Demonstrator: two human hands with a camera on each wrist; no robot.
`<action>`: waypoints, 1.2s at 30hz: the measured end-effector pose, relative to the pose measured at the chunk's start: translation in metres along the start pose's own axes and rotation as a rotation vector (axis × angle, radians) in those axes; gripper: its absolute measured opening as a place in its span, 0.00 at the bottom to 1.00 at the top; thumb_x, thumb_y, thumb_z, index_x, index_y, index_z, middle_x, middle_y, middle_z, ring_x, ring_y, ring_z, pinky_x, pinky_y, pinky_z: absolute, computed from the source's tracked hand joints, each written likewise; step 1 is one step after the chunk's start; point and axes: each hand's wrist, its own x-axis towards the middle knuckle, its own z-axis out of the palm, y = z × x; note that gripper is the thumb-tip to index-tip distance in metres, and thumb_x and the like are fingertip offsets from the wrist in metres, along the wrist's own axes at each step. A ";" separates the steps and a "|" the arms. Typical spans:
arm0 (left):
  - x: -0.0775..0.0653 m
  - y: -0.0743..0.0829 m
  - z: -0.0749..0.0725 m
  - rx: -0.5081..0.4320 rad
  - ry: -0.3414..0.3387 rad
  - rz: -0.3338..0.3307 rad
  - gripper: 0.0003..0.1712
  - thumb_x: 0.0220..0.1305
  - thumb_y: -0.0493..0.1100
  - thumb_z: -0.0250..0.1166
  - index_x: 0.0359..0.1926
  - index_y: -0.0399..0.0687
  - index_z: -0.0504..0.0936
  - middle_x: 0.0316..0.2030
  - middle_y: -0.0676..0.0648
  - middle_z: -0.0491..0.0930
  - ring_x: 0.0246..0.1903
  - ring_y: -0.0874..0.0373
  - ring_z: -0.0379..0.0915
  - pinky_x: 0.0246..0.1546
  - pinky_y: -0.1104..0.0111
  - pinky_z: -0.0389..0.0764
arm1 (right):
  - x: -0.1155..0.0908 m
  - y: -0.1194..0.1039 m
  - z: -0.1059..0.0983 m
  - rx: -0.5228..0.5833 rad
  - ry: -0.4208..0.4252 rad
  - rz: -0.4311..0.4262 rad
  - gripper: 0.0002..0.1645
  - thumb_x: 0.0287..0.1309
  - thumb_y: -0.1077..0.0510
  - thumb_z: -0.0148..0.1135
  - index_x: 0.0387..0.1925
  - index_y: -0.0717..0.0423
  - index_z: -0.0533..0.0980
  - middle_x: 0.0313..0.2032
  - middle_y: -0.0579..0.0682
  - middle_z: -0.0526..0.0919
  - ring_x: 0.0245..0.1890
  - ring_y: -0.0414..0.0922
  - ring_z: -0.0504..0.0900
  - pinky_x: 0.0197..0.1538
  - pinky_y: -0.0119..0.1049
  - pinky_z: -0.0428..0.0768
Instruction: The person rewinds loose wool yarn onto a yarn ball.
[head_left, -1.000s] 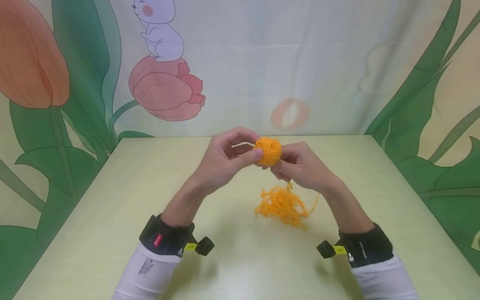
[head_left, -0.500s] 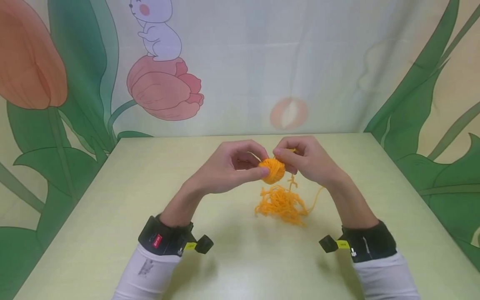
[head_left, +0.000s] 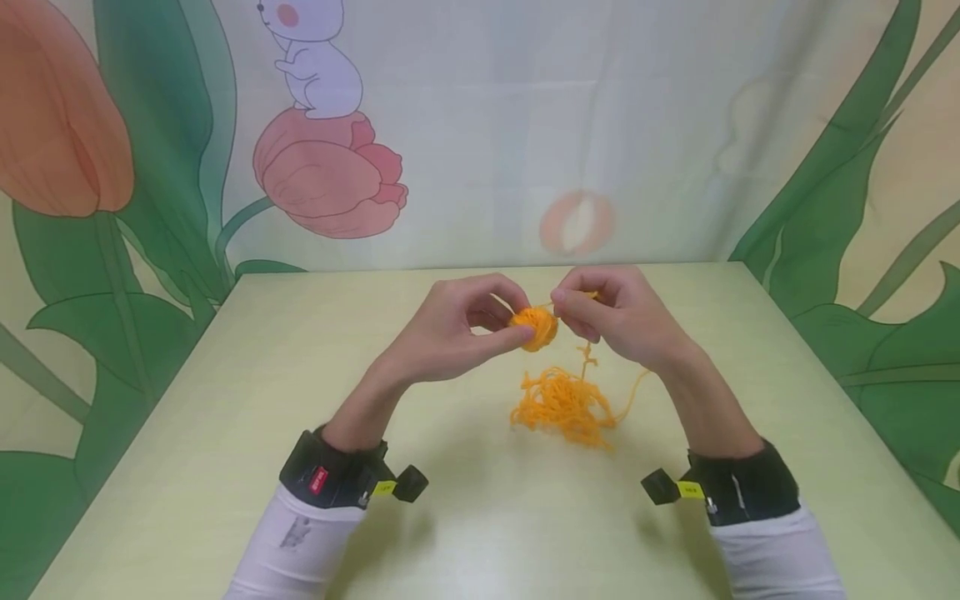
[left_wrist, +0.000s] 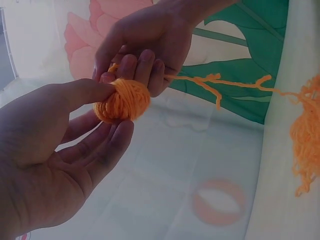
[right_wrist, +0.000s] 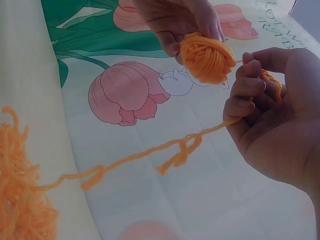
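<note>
A small ball of orange yarn (head_left: 537, 328) is pinched between the thumb and fingers of my left hand (head_left: 457, 329), held above the table. Just to its right, my right hand (head_left: 618, 312) grips the yarn strand, with thumb and forefinger close to the ball. A short taut length of strand (right_wrist: 239, 61) links the ball and those fingertips in the right wrist view. From the right hand's lower fingers the strand (left_wrist: 235, 83) runs to a loose tangle of orange yarn (head_left: 562, 404) on the table, with short knotted tails along it.
The pale yellow-green table (head_left: 480, 517) spreads under both hands. Behind it hangs a curtain (head_left: 480, 142) printed with tulips and a white animal. Another loop of yarn (head_left: 632, 398) rises from the tangle's right side toward the right wrist.
The right hand has come away from behind the ball to its upper right, drawing the strand out. The ball dipped, then rose slightly and turned in the left hand. The tangle stays put.
</note>
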 end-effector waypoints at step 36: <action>0.003 0.004 0.001 -0.330 0.185 -0.046 0.29 0.82 0.33 0.66 0.78 0.48 0.75 0.55 0.43 0.79 0.54 0.43 0.91 0.62 0.58 0.94 | 0.000 -0.007 0.014 -0.074 -0.038 -0.084 0.08 0.80 0.64 0.64 0.42 0.61 0.88 0.22 0.49 0.73 0.20 0.45 0.70 0.22 0.34 0.72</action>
